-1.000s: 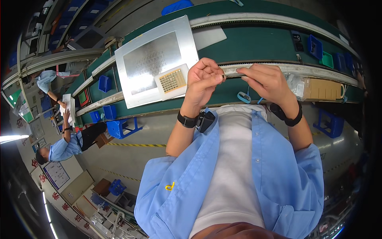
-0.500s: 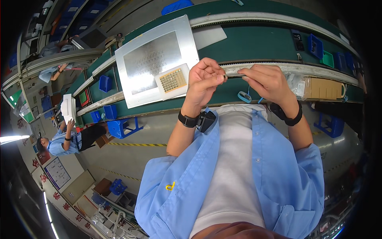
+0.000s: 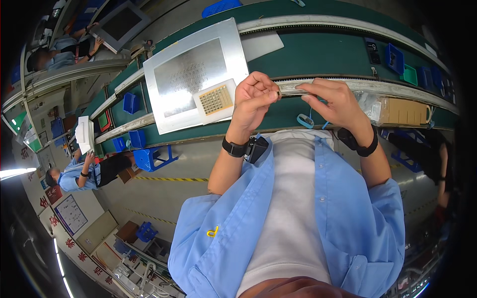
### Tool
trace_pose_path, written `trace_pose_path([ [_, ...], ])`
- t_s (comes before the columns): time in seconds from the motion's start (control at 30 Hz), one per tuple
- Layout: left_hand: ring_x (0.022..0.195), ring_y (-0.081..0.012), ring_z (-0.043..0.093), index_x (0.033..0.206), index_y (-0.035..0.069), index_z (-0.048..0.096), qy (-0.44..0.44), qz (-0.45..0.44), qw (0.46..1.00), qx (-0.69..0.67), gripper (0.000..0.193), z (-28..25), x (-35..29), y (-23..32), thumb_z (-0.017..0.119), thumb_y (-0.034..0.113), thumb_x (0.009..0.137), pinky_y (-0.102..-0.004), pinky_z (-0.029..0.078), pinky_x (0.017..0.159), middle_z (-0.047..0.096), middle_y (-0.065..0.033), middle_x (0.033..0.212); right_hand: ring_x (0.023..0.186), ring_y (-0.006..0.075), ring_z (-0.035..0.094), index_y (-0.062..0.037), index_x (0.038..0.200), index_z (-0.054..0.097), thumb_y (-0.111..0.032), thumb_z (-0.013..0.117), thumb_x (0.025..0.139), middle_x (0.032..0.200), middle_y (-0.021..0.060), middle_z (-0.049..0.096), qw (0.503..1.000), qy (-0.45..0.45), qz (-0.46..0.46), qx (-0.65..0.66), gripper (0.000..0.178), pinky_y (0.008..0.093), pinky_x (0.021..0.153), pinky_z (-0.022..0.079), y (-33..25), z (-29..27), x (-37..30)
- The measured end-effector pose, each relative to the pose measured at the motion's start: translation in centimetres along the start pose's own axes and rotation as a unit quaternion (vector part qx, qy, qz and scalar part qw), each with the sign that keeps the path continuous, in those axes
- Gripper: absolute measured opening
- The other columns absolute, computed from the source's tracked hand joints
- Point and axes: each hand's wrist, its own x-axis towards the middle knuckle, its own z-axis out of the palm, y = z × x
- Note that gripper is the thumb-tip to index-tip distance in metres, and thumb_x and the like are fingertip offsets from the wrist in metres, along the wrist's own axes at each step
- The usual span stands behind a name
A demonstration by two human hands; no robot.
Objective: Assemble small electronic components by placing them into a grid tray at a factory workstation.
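My left hand (image 3: 252, 102) pinches a tiny dark piece (image 3: 278, 94) between thumb and forefinger, above the bench's near rail. Facing it, my right hand (image 3: 335, 103) grips a thin metal tool (image 3: 294, 93) whose tip points at the piece; the tool's kind is too small to make out. Whether tip and piece touch, I cannot tell. Left of my left hand, a yellow board with a grid of small metallic parts (image 3: 216, 100) rests on a white plate (image 3: 210, 118). Both lie on a large silver-framed sheet (image 3: 232, 42). A blue strap (image 3: 305, 120) hangs below my right hand.
Metal rails (image 3: 318, 21) run along the green bench (image 3: 318, 54). At the right stand a cardboard box (image 3: 403, 110), clear plastic bags (image 3: 368, 105), and blue and green bins (image 3: 409, 73). Co-workers are at the left, one holding a white object (image 3: 84, 135), and another person is at the far right.
My hands stay nearly in place, still holding the piece and the thin tool. At upper left a person has lifted a dark framed panel. Another person has come into view at the right.
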Motion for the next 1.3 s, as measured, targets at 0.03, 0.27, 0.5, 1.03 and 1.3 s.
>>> trace_pose_path([
  [0.03, 0.089, -0.0196, 0.067, 0.105, 0.004, 0.056, 0.001, 0.004, 1.0, -0.008, 0.023, -0.1, 0.0, -0.1, 0.069, -0.004, 0.088, -0.0303, 0.054, 0.079, 0.068, -0.011, 0.096, 0.062, 0.0259, 0.061, -0.0013, 0.102, 0.072, -0.004, 0.072, 0.084, 0.076, 0.0105, 0.063, 1.0, 0.001, -0.001, -0.009, 0.018, 0.0357, 0.056, 0.048, 0.1, 0.0, 0.0],
  [0.27, 0.089, -0.0182, 0.067, 0.104, 0.004, 0.056, 0.003, 0.006, 1.0, -0.025, 0.023, 0.0, 0.0, 0.1, 0.07, -0.004, 0.088, -0.0311, 0.055, 0.083, 0.068, -0.0106, 0.097, 0.063, 0.0258, 0.062, -0.0024, 0.102, 0.072, -0.005, 0.072, 0.085, 0.076, 0.0097, 0.064, 1.0, -0.007, -0.02, -0.008, 0.018, 0.0356, 0.057, 0.049, 0.0, 0.4, 0.3],
  [0.5, 0.082, -0.0141, 0.065, 0.103, 0.004, 0.056, 0.04, -0.001, 0.999, -0.022, 0.026, 0.6, -0.1, 0.2, 0.073, -0.005, 0.085, -0.0282, 0.054, 0.08, 0.068, -0.0098, 0.093, 0.064, 0.0258, 0.062, -0.0026, 0.102, 0.072, -0.005, 0.072, 0.085, 0.077, 0.0097, 0.064, 0.999, -0.011, -0.03, -0.009, 0.017, 0.0354, 0.057, 0.05, 0.4, 0.5, 0.5],
  [1.03, 0.088, -0.0195, 0.066, 0.1, 0.005, 0.054, -0.011, 0.001, 1.0, 0.027, 0.023, -0.3, 0.0, 0.6, 0.071, -0.005, 0.088, -0.0306, 0.054, 0.08, 0.066, -0.0122, 0.094, 0.061, 0.024, 0.06, 0.0014, 0.105, 0.071, -0.006, 0.072, 0.088, 0.08, 0.0117, 0.067, 0.988, -0.045, 0.069, 0.133, 0.019, 0.0321, 0.054, 0.046, 0.5, 0.7, 0.0],
  [1.3, 0.089, -0.0202, 0.067, 0.1, 0.005, 0.054, -0.007, 0.004, 1.0, -0.006, 0.023, -0.1, -0.1, 1.0, 0.07, -0.005, 0.087, -0.0317, 0.055, 0.082, 0.066, -0.0128, 0.095, 0.061, 0.0205, 0.058, -0.0001, 0.108, 0.072, 0.0, 0.07, 0.085, 0.074, 0.0097, 0.062, 0.999, -0.004, 0.01, 0.041, 0.023, 0.0324, 0.056, 0.044, 0.2, 0.2, 0.5],
])
